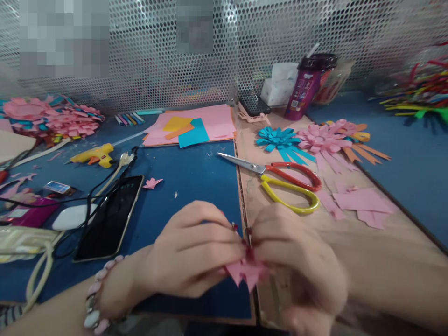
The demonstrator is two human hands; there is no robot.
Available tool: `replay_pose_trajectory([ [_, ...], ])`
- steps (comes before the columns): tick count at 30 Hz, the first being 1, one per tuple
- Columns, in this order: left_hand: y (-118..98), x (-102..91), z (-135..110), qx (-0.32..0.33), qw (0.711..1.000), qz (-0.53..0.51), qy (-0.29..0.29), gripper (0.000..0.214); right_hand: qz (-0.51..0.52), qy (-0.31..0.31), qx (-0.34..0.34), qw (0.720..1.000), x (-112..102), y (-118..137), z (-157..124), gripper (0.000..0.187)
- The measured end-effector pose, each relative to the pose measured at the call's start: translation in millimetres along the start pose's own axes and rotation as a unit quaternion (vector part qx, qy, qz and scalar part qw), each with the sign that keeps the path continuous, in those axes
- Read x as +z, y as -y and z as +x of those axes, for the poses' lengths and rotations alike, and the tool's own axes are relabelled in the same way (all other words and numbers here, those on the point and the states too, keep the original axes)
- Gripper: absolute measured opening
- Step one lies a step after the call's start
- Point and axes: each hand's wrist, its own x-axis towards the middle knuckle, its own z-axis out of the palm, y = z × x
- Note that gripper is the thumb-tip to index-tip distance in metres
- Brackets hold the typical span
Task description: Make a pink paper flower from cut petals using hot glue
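My left hand (196, 249) and my right hand (297, 261) meet low in the middle of the view, fingers pinched together on a small folded pink paper piece (245, 273) with pointed tips. The right hand is blurred by motion. A beaded bracelet (100, 298) is on my left wrist. Scissors (280, 179) with one red and one yellow handle lie just beyond my hands on a brown board (385, 242).
A phone (110, 217), cables and a yellow glue gun (94, 155) lie at the left on the blue mat (189, 177). Coloured paper sheets (192, 128) lie behind. Blue (280, 140) and pink paper flowers (324, 140), pink scraps (360, 203) and a purple cup (308, 86) sit at the right.
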Motion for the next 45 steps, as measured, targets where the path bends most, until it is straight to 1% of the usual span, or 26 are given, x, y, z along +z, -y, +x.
replay_pose_trajectory([
  [2,3.4,1.9,4.9,0.020,1.000,-0.008,-0.022,0.009,0.068,-0.009,0.115,0.991,-3.6,-7.0,4.8,0.035],
  [3,4.6,3.5,6.2,0.017,0.999,-0.015,-0.033,0.010,0.110,-0.018,0.192,0.975,-5.8,-10.1,7.0,0.036],
  [4,5.5,5.4,6.8,-0.003,0.999,-0.021,-0.044,0.012,0.158,-0.028,0.277,0.947,-7.8,-13.1,9.1,0.036],
  [5,6.3,7.2,6.7,-0.026,0.998,-0.028,-0.056,0.013,0.210,-0.044,0.361,0.908,-9.3,-16.0,11.2,0.037],
  [7,7.6,10.4,5.4,-0.082,0.993,-0.045,-0.073,0.013,0.313,-0.088,0.483,0.813,-10.6,-22.1,15.7,0.039],
  [8,8.4,11.5,4.4,-0.116,0.989,-0.053,-0.078,0.013,0.352,-0.109,0.518,0.772,-10.5,-25.1,17.9,0.039],
  [9,9.4,12.2,3.4,-0.155,0.983,-0.064,-0.078,0.011,0.377,-0.131,0.541,0.740,-10.2,-27.9,20.1,0.038],
  [10,10.5,12.6,2.3,-0.194,0.975,-0.077,-0.077,0.008,0.391,-0.152,0.557,0.717,-9.6,-30.4,21.9,0.036],
  [11,11.7,12.7,1.3,-0.232,0.965,-0.095,-0.074,0.005,0.398,-0.170,0.566,0.701,-9.1,-32.4,23.3,0.034],
  [14,15.2,12.5,-0.8,-0.339,0.927,-0.151,-0.061,0.007,0.409,-0.202,0.579,0.676,-8.3,-35.8,24.7,0.031],
  [17,17.4,12.8,-1.4,-0.411,0.885,-0.215,-0.041,0.012,0.425,-0.200,0.570,0.674,-8.0,-36.5,23.2,0.039],
  [20,18.8,13.8,-1.1,-0.447,0.852,-0.271,-0.022,0.019,0.437,-0.196,0.562,0.675,-7.6,-36.5,21.4,0.043],
  [22,19.5,14.6,-1.3,-0.454,0.842,-0.290,-0.018,0.020,0.441,-0.200,0.562,0.671,-7.5,-36.4,21.2,0.044],
  [24,19.6,15.0,-1.9,-0.452,0.842,-0.293,-0.017,0.019,0.446,-0.204,0.563,0.665,-8.1,-36.3,22.1,0.044],
  [26,18.9,14.7,-2.3,-0.443,0.852,-0.280,-0.009,0.017,0.452,-0.211,0.567,0.655,-9.5,-36.7,24.3,0.045],
  [28,17.0,14.1,-1.8,-0.420,0.870,-0.258,0.009,0.015,0.459,-0.220,0.576,0.639,-11.4,-37.9,27.6,0.044],
  [29,15.7,13.9,-1.0,-0.395,0.884,-0.251,0.021,0.013,0.464,-0.227,0.583,0.627,-12.4,-38.9,29.5,0.043],
  [30,14.0,14.0,0.1,-0.360,0.900,-0.245,0.033,0.010,0.470,-0.235,0.592,0.611,-13.0,-40.1,31.6,0.041],
  [32,10.2,15.6,2.8,-0.260,0.936,-0.232,0.052,0.004,0.491,-0.250,0.610,0.570,-13.1,-42.6,35.8,0.034],
  [33,8.1,17.1,4.3,-0.206,0.951,-0.222,0.061,0.008,0.501,-0.256,0.617,0.550,-12.3,-43.7,38.0,0.030],
  [35,4.1,20.8,6.9,-0.115,0.969,-0.200,0.083,0.016,0.516,-0.267,0.626,0.520,-8.8,-45.0,42.6,0.026],
  [36,2.5,22.5,8.0,-0.081,0.974,-0.188,0.095,0.017,0.519,-0.275,0.627,0.511,-6.2,-45.2,45.3,0.025],
  [38,0.5,24.9,9.5,-0.043,0.979,-0.160,0.118,0.016,0.518,-0.296,0.625,0.503,0.2,-45.3,52.7,0.021],
  [41,0.7,25.0,9.5,-0.032,0.984,-0.111,0.134,0.013,0.510,-0.318,0.614,0.512,11.7,-46.4,67.7,0.017],
  [43,1.9,24.0,8.3,-0.039,0.985,-0.083,0.145,0.010,0.514,-0.300,0.615,0.517,19.2,-48.8,77.3,0.019],
  [45,2.7,23.4,6.8,-0.047,0.983,-0.061,0.165,0.009,0.537,-0.268,0.617,0.509,25.4,-52.1,83.1,0.021],
])
